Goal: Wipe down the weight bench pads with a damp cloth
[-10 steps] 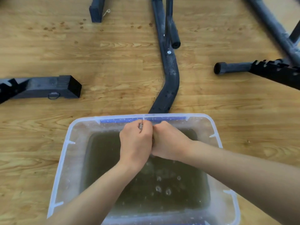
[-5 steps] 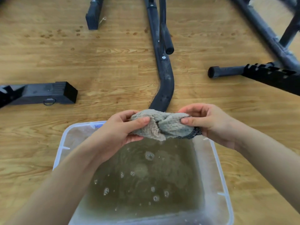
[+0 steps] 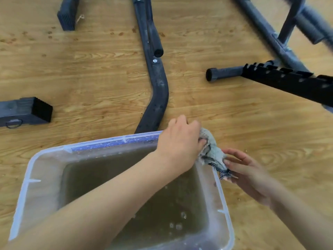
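Left hand [image 3: 180, 141] grips crumpled grey damp cloth [image 3: 210, 150] over far-right corner of clear plastic tub of murky water [image 3: 23, 192]; right hand [image 3: 246, 174] pinches its lower end. Risk: drips on wooden floor [image 3: 90, 78].

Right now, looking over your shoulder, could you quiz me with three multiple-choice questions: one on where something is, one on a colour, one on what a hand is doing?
1. Where is the cloth? A. Sunk underwater. B. At the tub's far right corner, between both hands. C. Flat on the floor.
2. What colour is the water in the tub? A. Murky brown. B. Clear blue. C. Milky white.
3. What is the left hand doing? A. Resting flat on the floor. B. Hanging empty. C. Gripping the cloth.
Answers: 1 B, the cloth hangs over the rim there, the right hand on its lower end. 2 A, it looks cloudy and brown. 3 C, it is curled round the cloth's upper end.
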